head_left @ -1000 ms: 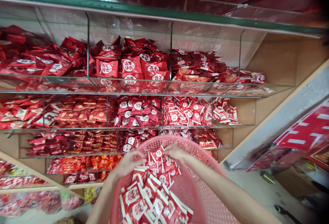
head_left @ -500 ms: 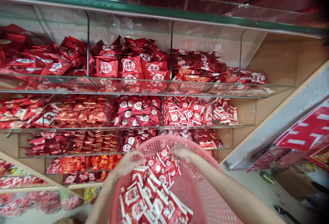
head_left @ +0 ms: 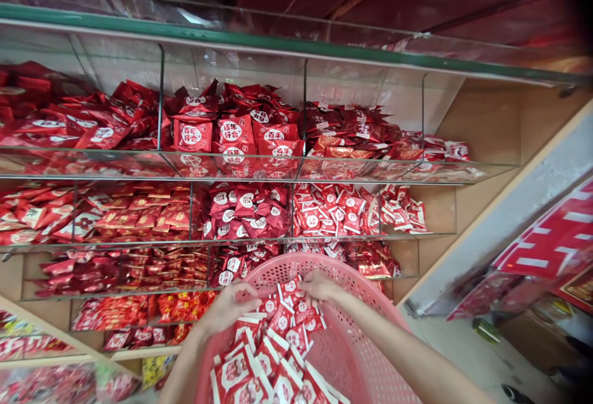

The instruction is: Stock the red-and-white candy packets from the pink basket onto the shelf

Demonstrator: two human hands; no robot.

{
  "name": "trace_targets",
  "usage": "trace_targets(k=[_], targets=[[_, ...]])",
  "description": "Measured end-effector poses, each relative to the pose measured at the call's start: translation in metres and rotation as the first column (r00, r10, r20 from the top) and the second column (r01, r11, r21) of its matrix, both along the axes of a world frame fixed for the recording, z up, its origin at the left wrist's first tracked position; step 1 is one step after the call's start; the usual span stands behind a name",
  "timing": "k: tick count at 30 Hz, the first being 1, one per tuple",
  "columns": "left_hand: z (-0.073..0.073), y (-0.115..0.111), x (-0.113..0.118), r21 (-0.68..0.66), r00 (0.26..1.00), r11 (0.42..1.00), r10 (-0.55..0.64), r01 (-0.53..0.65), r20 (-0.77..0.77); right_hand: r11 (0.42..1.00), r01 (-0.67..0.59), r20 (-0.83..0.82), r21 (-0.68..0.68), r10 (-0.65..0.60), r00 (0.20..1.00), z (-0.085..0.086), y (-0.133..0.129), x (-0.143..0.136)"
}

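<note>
A pink plastic basket (head_left: pixel 370 330) with a perforated wall holds a pile of small red-and-white candy packets (head_left: pixel 282 385). Over its left side is my left hand (head_left: pixel 237 304), fingers loosely bent and thumb apart, beside the packets with nothing visibly held. My right hand (head_left: pixel 320 288) reaches in from the right, its fingers closed at the edge of a red-and-white packet (head_left: pixel 290 288) at the top of the pile. The fingertips' exact contact is partly hidden. Similar packets lie just below both hands.
Glass-fronted shelves (head_left: pixel 259 178) with thin dividers stand right behind the basket, filled with red packets (head_left: pixel 231 135). One compartment holds red-and-white packets (head_left: pixel 331 209). A slanted wooden panel (head_left: pixel 504 212) and a red-and-white sheet (head_left: pixel 551 237) are on the right, above the floor (head_left: pixel 445 354).
My view has tilted slightly, so the shelves sit lower in the picture. Both hands stay over the basket in nearly the same pose; the top packet beside my right hand has tipped a little flatter.
</note>
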State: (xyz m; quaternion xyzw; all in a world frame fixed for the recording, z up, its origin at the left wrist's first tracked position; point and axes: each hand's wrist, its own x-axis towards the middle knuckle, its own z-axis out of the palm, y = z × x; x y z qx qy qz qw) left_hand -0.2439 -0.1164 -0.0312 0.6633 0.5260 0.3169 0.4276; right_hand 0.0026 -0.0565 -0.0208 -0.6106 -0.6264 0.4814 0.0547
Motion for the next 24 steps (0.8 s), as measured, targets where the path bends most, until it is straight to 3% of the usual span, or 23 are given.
trace_targets(k=[2, 5, 8, 10, 11, 14, 16, 20, 24], targets=[[-0.001, 0.0, 0.0, -0.007, 1.0, 1.0, 0.008, -0.008, 0.009, 0.998, 0.0, 0.073, 0.058, -0.004, 0.997, 0.003, -0.001, -0.001], [-0.002, 0.001, -0.002, -0.019, 1.0, 1.0, 0.01, -0.009, 0.03, 0.955, -0.068, 0.223, 0.288, 0.002, 0.975, 0.024, -0.001, 0.003], [-0.003, 0.002, -0.003, -0.026, 0.999, 1.0, 0.014, -0.013, 0.029, 0.855, -0.181, 0.236, 0.486, 0.071, 0.969, 0.062, 0.004, 0.014], [-0.003, 0.003, -0.003, -0.028, 1.0, 0.999, 0.022, -0.021, 0.014, 0.796, -0.163, 0.147, 0.584, 0.094, 0.985, 0.092, 0.013, 0.023], [-0.003, 0.003, -0.003, -0.031, 1.0, 0.999, 0.027, -0.026, 0.007, 0.741, -0.134, 0.122, 0.658, 0.07, 0.99, 0.105, 0.018, 0.028], [-0.002, 0.002, -0.002, -0.027, 1.0, 0.999, 0.023, -0.023, 0.009, 0.488, -0.128, 0.171, 0.863, -0.044, 0.984, 0.131, 0.037, 0.036], [-0.002, 0.002, -0.001, -0.019, 1.0, 1.0, 0.006, -0.006, 0.028, 0.39, -0.216, 0.261, 0.895, -0.064, 0.963, 0.136, 0.049, 0.035], [-0.002, 0.001, -0.001, -0.025, 1.0, 1.0, 0.006, -0.005, 0.024, 0.379, -0.348, 0.378, 0.858, -0.004, 0.926, 0.128, 0.064, 0.03], [-0.002, 0.001, -0.001, -0.018, 1.0, 1.0, 0.004, -0.003, 0.021, 0.347, -0.273, 0.286, 0.897, 0.017, 0.958, 0.131, 0.057, 0.035]])
